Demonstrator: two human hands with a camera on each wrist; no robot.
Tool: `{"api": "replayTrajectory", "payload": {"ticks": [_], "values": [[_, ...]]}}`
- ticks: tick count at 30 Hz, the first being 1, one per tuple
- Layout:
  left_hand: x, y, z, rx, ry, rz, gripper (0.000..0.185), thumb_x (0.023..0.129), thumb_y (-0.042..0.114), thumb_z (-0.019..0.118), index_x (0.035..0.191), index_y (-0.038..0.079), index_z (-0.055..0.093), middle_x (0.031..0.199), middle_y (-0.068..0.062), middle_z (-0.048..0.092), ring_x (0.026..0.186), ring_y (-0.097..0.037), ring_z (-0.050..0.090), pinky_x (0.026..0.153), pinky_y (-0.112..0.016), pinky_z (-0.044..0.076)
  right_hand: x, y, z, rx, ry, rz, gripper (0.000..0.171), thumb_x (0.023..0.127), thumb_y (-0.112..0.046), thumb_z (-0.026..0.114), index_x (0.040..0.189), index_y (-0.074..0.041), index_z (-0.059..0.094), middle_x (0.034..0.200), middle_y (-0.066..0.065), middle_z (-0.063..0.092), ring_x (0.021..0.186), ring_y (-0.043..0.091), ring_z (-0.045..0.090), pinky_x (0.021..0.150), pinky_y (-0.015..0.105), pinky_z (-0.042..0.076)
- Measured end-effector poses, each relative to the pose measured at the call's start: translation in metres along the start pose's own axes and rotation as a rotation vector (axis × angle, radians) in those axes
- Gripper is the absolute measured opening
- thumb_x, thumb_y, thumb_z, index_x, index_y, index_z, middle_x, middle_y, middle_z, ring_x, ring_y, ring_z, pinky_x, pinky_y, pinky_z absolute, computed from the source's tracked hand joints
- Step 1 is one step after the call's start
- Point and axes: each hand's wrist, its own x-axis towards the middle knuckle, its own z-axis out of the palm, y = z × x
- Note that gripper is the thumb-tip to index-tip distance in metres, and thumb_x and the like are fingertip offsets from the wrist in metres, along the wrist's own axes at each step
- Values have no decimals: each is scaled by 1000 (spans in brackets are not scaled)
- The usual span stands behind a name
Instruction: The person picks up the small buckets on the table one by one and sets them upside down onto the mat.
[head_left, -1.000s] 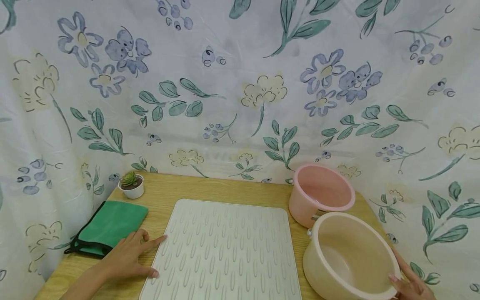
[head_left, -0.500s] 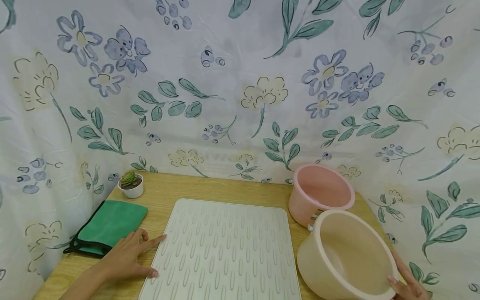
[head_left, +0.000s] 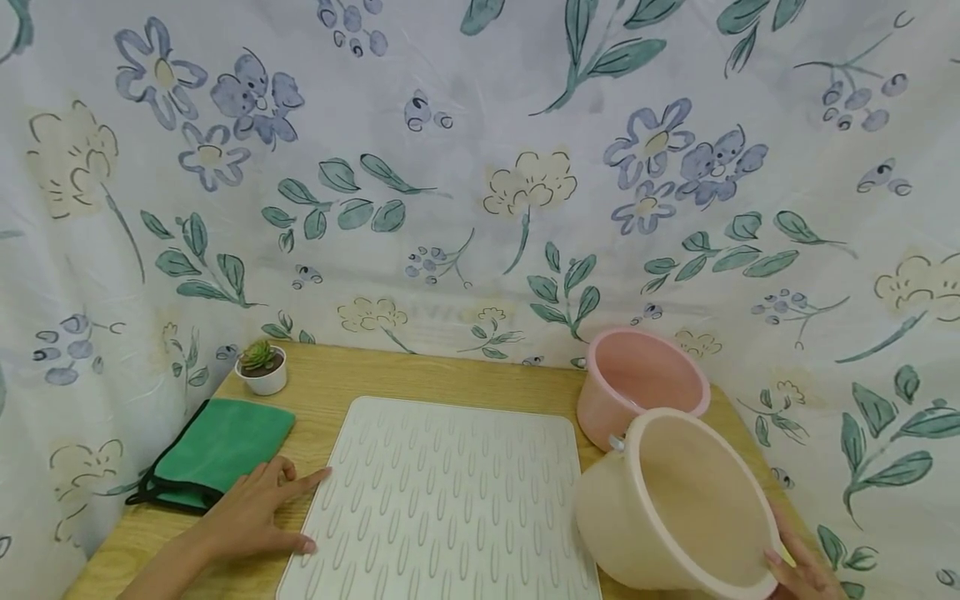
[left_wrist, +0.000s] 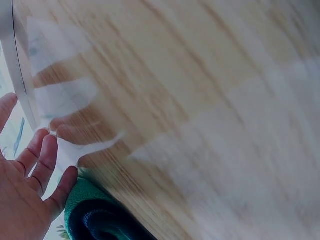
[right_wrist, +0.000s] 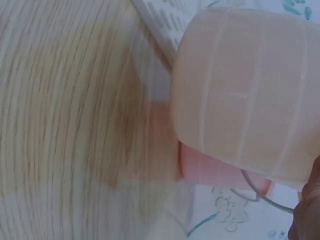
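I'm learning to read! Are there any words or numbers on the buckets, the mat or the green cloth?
No words, numbers or signs can be read in any view.
Cream bucket, held by the right hand: plain.
Pink bucket: plain.
Ridged mat, touched by the left hand: raised ridges only.
Green cloth and small plant pot: no label showing.
Flowered sheet: flowers and leaves only.
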Motion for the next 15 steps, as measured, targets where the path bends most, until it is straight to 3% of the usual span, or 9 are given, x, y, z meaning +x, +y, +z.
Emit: {"api": "replayTrajectory", "payload": {"ticks": [3,9,15], "values": [[0,-1,0,2,6,0,88,59,77,59,134,32,49,94,7,33,77,-10,30,61,-26,22,6,1,2,40,-60,-14,60,102,-7,20,130,-58,36,120,-2,56,97,27,60,77,37,52],[0,-1,0,-3,7,2,88,60,77,60,134,33,48,95,7,33,78,-10,30,61,-25,22,19,13,13,251,-102,-135,58,101,-4,18,135,-44,42,125,0,55,100,29,59,80,44,50],[0,0,-1,-12,-4,-2,88,60,77,59,134,32,48,94,7,33,78,-10,30,61,-25,23,33,16,28,365,-178,-202,58,100,-2,12,140,-34,39,134,-2,49,112,29,53,88,42,46]]}}
